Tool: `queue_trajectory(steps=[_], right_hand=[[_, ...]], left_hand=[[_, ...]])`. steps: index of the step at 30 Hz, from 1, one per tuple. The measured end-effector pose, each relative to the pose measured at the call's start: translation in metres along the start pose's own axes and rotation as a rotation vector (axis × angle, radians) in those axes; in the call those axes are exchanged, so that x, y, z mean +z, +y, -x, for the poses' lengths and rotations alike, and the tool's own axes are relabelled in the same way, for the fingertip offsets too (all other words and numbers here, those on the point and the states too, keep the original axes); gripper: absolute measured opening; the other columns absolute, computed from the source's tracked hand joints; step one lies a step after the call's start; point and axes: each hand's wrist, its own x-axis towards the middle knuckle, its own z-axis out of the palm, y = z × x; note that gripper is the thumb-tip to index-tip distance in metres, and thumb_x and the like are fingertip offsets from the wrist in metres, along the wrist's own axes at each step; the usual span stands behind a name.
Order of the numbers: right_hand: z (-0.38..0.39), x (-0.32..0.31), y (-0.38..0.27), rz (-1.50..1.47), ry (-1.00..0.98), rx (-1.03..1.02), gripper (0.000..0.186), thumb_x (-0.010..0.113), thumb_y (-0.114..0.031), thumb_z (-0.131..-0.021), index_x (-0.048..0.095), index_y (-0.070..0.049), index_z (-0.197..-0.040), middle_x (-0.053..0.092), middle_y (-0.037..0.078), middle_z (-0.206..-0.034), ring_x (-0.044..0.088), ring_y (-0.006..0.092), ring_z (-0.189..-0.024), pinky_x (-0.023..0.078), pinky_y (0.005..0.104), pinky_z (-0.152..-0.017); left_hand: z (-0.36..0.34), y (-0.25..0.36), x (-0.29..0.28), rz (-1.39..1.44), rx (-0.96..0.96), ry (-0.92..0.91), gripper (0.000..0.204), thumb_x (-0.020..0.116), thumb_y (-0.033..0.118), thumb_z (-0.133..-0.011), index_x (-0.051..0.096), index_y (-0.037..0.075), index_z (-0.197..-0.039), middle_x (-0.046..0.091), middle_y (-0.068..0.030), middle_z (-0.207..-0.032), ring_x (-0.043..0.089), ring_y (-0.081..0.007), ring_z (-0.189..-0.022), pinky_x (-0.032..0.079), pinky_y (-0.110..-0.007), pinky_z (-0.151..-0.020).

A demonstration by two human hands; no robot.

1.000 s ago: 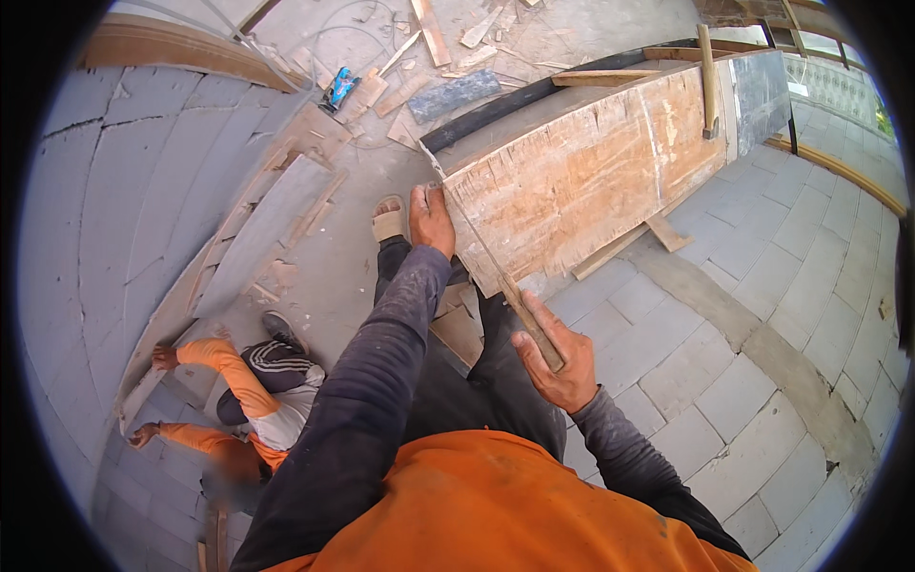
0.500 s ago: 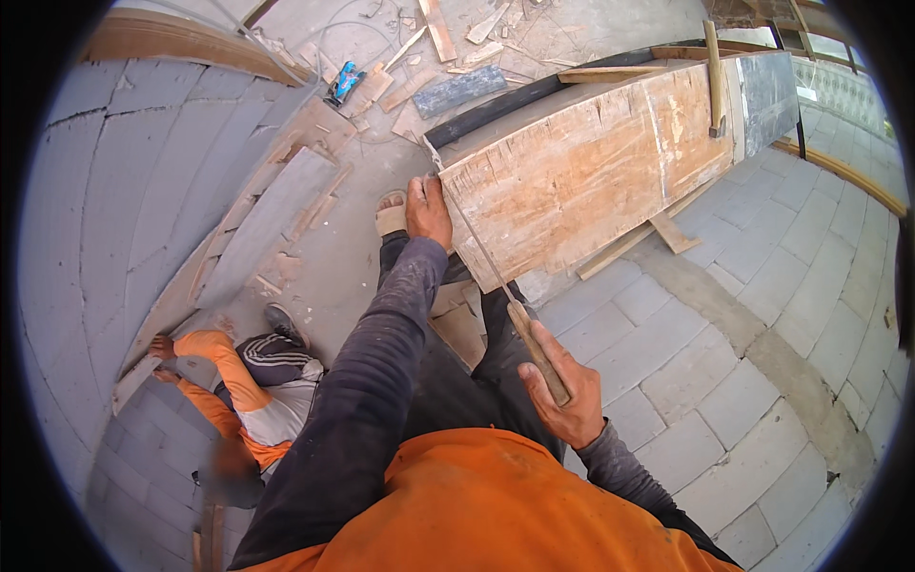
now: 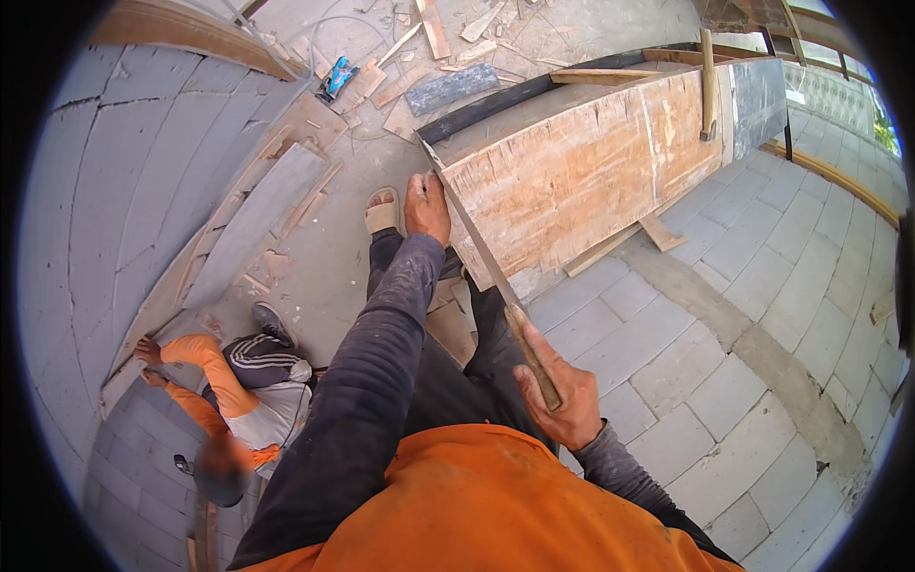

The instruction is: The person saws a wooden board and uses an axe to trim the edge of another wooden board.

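Handsaw (image 3: 494,272): where is it?

Right in front of you, its blade lying along the near short end of the plywood panel (image 3: 562,181). The wooden handle (image 3: 534,357) points back toward your body.

And the right hand (image 3: 570,396)?

Yours is closed around that handle, thumb to its left, the fingers wrapping it from the right.

The left hand (image 3: 427,208), then?

You have its fingers curled in at the panel's left corner, just beside the far part of the blade. What they grip there, if anything, I cannot tell from this view.

What else is about?

A hammer (image 3: 707,86) rests toward the panel's far end, its shaft reaching past the upper edge. Ahead and to your left, a blue power tool (image 3: 336,79) lies on the floor near some wood scraps (image 3: 477,24).

Anyone close by?

A co-worker (image 3: 272,415) in orange sleeves is down low on your left, both hands close together, well apart from yours.
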Motion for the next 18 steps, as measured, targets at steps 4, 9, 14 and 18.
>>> queue_trajectory(steps=[4, 9, 14, 18], right_hand=[[-0.006, -0.005, -0.001, -0.081, -0.019, 0.093, 0.057, 0.073, -0.01, -0.098, 0.055, -0.006, -0.152, 0.075, 0.024, -0.116, 0.078, 0.0311, -0.095, 0.059, 0.0329, -0.082], [-0.012, -0.013, 0.003, -0.185, 0.073, 0.131, 0.049, 0.071, -0.011, -0.101, 0.059, -0.003, -0.148, 0.077, 0.019, -0.117, 0.074, 0.0155, -0.096, 0.056, 0.0296, -0.085], [-0.02, -0.019, 0.016, -0.163, 0.121, 0.142, 0.047, 0.071, -0.015, -0.102, 0.061, -0.003, -0.147, 0.077, 0.018, -0.121, 0.075, 0.0188, -0.098, 0.057, 0.031, -0.088], [-0.016, -0.019, -0.003, -0.166, 0.029, 0.127, 0.049, 0.072, -0.016, -0.101, 0.059, -0.005, -0.148, 0.075, 0.021, -0.125, 0.077, 0.0261, -0.107, 0.057, 0.033, -0.092]], left_hand=[[0.001, 0.0, -0.001, -0.002, -0.038, -0.021, 0.042, 0.051, 0.038, -0.108, 0.061, -0.003, -0.11, 0.068, -0.0288, -0.102, 0.066, -0.0438, -0.096, 0.05, -0.046, -0.086], [0.001, 0.003, -0.002, 0.008, -0.023, -0.012, 0.043, 0.052, 0.038, -0.108, 0.062, -0.003, -0.11, 0.069, -0.0307, -0.105, 0.067, -0.0471, -0.1, 0.05, -0.049, -0.089], [0.002, 0.007, -0.002, -0.099, -0.003, 0.002, 0.042, 0.051, 0.038, -0.109, 0.06, -0.003, -0.116, 0.069, -0.0314, -0.111, 0.066, -0.0497, -0.105, 0.05, -0.05, -0.091], [-0.001, 0.005, -0.006, -0.08, 0.004, -0.052, 0.041, 0.049, 0.036, -0.11, 0.059, -0.003, -0.118, 0.068, -0.0325, -0.11, 0.065, -0.0507, -0.107, 0.05, -0.05, -0.09]])
